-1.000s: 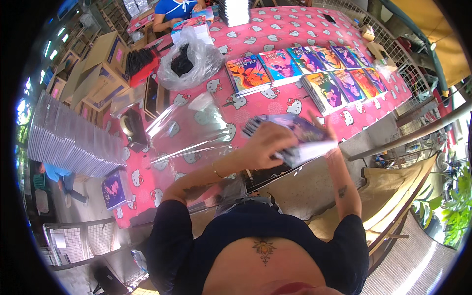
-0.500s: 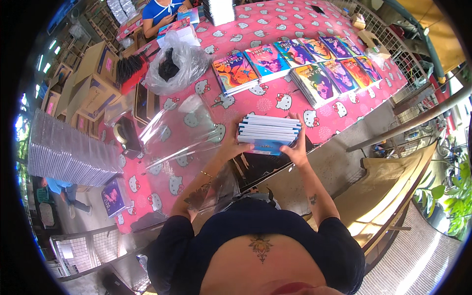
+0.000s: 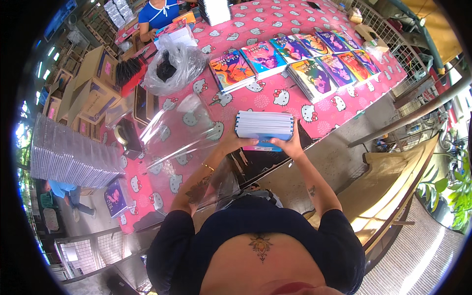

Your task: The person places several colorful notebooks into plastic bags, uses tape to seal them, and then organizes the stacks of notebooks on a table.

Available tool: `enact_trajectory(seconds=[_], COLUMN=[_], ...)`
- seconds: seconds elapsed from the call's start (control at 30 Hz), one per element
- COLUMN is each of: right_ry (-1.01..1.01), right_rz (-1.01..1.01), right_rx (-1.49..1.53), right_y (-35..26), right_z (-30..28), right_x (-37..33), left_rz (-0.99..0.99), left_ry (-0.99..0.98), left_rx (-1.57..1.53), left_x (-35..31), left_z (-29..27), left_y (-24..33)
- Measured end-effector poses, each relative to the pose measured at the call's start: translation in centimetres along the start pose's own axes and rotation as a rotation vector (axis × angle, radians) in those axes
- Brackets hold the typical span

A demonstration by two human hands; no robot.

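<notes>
A stack of notebooks with white page edges and a blue-pink cover (image 3: 265,127) is upright between my hands, at the front edge of the pink table. My left hand (image 3: 237,141) grips its left end, thumb across the near cover. On the right end, my right hand (image 3: 291,142) is closed the same way, its thumb also on the cover. Clear plastic sheeting (image 3: 172,135) lies left of my left hand. Beyond the stack, two rows of notebooks with bright illustrated covers (image 3: 322,78) lie face up.
Left on the table are a tape dispenser (image 3: 128,138), a tall pile of plastic-wrapped notebooks (image 3: 73,155), and a purple notebook (image 3: 117,197). A plastic bag (image 3: 189,63) and cardboard boxes (image 3: 96,93) stand farther back. Across the table is a person in blue (image 3: 158,18).
The notebooks in my hands have shifted from uneven to more closely lined up, with more page edge showing. My hands have moved slightly left. The other person's arms have moved.
</notes>
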State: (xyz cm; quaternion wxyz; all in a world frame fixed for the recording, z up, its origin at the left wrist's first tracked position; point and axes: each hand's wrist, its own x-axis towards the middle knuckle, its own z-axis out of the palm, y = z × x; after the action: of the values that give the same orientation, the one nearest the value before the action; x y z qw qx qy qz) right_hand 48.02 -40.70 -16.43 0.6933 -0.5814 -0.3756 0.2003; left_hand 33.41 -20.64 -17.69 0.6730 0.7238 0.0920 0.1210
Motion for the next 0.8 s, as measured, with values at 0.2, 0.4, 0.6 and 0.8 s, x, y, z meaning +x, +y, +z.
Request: enact_trajectory(seconds=[0.2, 0.4, 0.6, 0.8], right_ry=[0.001, -0.011, -0.056, -0.21], right_rz=[0.003, -0.01, 0.058, 0.279], right_rx=[0.028, 0.038, 0.146, 0.234], right_y=[-0.3, 0.5, -1.0, -2.1], right_z=[-0.3, -0.6, 0.2, 2.3], right_x=[0.2, 0.6, 0.5, 0.3], left_rz=[0.312, 0.503, 0.397, 0.007], left_ry=[0.082, 0.013, -0.093, 0.568], left_rx=[0.833, 1.379, 1.321, 0.625], left_x=[-0.2, 1.3, 1.0, -9.6], left_z=[-1.5, 4.5, 2.2, -3.1], left_y=[11.8, 13.2, 11.7, 11.7])
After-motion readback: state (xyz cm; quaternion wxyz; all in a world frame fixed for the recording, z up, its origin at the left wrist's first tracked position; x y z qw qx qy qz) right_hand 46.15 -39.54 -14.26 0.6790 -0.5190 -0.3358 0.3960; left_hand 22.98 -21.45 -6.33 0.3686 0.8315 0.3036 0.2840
